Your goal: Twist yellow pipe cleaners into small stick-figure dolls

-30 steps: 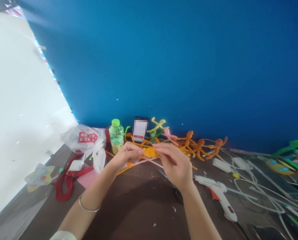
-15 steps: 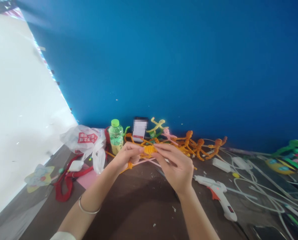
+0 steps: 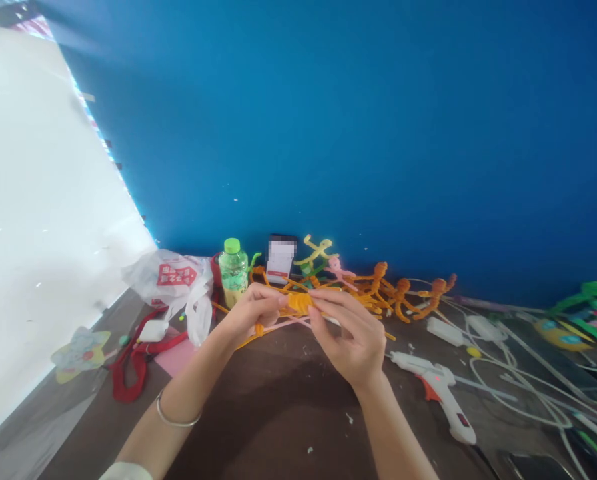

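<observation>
A coiled orange pipe cleaner point(image 3: 299, 303) is held up between both hands, above the table's middle. My left hand point(image 3: 258, 308) pinches its left end between thumb and fingers. From the other side, my right hand point(image 3: 351, 330) grips the coil with thumb and fingertips. Below the left hand hangs a small orange curl point(image 3: 259, 329), apparently part of the same piece, though I cannot tell. Behind the hands lie several pipe-cleaner figures, among them an orange one point(image 3: 378, 277), a pink one point(image 3: 339, 270) and a yellow one point(image 3: 317, 249).
A green-capped bottle point(image 3: 233, 272) and a white plastic bag point(image 3: 168, 273) stand at the back left, with a red strap point(image 3: 133, 373) nearer. To the right lie a glue gun point(image 3: 441, 393) and tangled white cables point(image 3: 523, 407). A phone point(image 3: 281, 259) leans by the blue wall point(image 3: 353, 133).
Both hands stay on the orange coil. The right fingers have shifted slightly on it; otherwise the view has only moved a little.
</observation>
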The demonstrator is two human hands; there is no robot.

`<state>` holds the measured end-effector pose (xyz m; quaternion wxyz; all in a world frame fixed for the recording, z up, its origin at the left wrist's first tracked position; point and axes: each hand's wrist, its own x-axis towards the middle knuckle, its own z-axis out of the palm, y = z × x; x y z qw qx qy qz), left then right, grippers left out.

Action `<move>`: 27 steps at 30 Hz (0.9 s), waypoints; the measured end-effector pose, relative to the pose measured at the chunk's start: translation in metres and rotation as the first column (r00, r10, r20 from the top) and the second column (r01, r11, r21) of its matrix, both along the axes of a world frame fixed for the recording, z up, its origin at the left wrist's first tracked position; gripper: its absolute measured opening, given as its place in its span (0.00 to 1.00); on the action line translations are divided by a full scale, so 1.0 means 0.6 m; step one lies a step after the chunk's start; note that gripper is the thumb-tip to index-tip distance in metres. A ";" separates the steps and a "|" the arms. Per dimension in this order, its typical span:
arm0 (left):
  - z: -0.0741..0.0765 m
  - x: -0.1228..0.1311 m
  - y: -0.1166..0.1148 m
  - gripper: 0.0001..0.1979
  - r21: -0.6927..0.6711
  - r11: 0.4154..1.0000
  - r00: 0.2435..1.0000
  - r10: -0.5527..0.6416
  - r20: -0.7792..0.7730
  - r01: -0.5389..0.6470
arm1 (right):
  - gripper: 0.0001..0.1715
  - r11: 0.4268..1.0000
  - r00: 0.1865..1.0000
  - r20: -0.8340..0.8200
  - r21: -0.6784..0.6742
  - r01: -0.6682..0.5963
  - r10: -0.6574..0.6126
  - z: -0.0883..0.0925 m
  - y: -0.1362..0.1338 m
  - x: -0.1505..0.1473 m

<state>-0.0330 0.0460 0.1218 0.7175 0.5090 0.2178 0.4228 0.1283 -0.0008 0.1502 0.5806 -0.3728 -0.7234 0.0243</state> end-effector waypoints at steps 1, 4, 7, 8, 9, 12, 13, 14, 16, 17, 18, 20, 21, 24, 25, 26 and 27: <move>0.000 0.000 0.001 0.24 0.012 1.000 1.000 0.008 -0.006 -0.008 | 0.10 0.999 1.000 0.005 -0.030 -0.026 0.026 0.000 0.001 0.002; -0.002 -0.001 0.003 0.24 0.051 0.997 0.998 0.054 -0.038 -0.052 | 0.09 0.985 0.997 -0.041 -0.159 -0.067 0.062 0.001 0.001 0.003; -0.006 0.000 0.004 0.23 0.100 0.986 0.985 0.145 -0.088 -0.136 | 0.08 0.943 0.981 -0.186 -0.312 -0.116 0.059 0.007 -0.001 0.000; -0.006 0.000 0.003 0.23 0.120 0.980 0.979 0.172 -0.106 -0.159 | 0.07 0.923 0.968 -0.243 -0.356 -0.148 0.061 0.008 -0.001 -0.001; -0.005 0.000 0.002 0.22 0.140 0.974 0.973 0.194 -0.126 -0.176 | 0.07 0.900 0.952 -0.301 -0.394 -0.186 0.065 0.010 -0.001 -0.001; 0.005 0.000 -0.006 0.21 0.188 0.959 0.952 0.247 -0.179 -0.214 | 0.05 0.827 0.879 -0.468 -0.457 -0.326 0.088 0.005 0.004 0.002; 0.010 0.000 -0.009 0.21 0.197 0.955 0.947 0.258 -0.189 -0.221 | 0.05 0.797 0.847 -0.522 -0.466 -0.383 0.102 0.002 0.006 0.003; 0.015 0.000 -0.012 0.21 0.206 0.952 0.944 0.265 -0.195 -0.225 | 0.06 0.766 0.812 -0.572 -0.470 -0.439 0.115 -0.003 0.009 0.006; 0.025 0.001 -0.018 0.22 0.230 0.948 0.941 0.267 -0.209 -0.218 | 0.08 0.715 0.758 -0.639 -0.467 -0.520 0.134 -0.010 0.014 0.010; 0.029 0.002 -0.021 0.22 0.250 0.944 0.937 0.271 -0.219 -0.214 | 0.08 0.701 0.744 -0.653 -0.466 -0.540 0.139 -0.013 0.015 0.011; 0.033 0.002 -0.023 0.22 0.274 0.938 0.933 0.277 -0.231 -0.211 | 0.09 0.695 0.740 -0.657 -0.466 -0.548 0.144 -0.014 0.016 0.012; 0.036 0.003 -0.026 0.21 0.319 0.925 0.921 0.294 -0.256 -0.207 | 0.08 0.695 0.748 -0.645 -0.465 -0.548 0.158 -0.014 0.016 0.013; 0.037 0.003 -0.027 0.21 0.334 0.921 0.917 0.297 -0.265 -0.202 | 0.08 0.701 0.756 -0.633 -0.463 -0.542 0.166 -0.012 0.015 0.013; 0.034 0.006 -0.027 0.20 0.341 0.922 0.917 0.288 -0.277 -0.187 | 0.08 0.759 0.795 -0.579 -0.433 -0.487 0.180 -0.003 0.009 0.009; 0.033 0.007 -0.027 0.20 0.334 0.925 0.919 0.280 -0.278 -0.181 | 0.08 0.786 0.811 -0.556 -0.412 -0.461 0.184 -0.001 0.007 0.008; 0.032 0.008 -0.027 0.19 0.328 0.929 0.922 0.268 -0.278 -0.171 | 0.08 0.813 0.826 -0.531 -0.387 -0.435 0.189 0.001 0.005 0.006; 0.031 0.009 -0.026 0.18 0.322 0.934 0.927 0.248 -0.281 -0.152 | 0.08 0.837 0.841 -0.504 -0.359 -0.412 0.197 0.003 0.004 0.005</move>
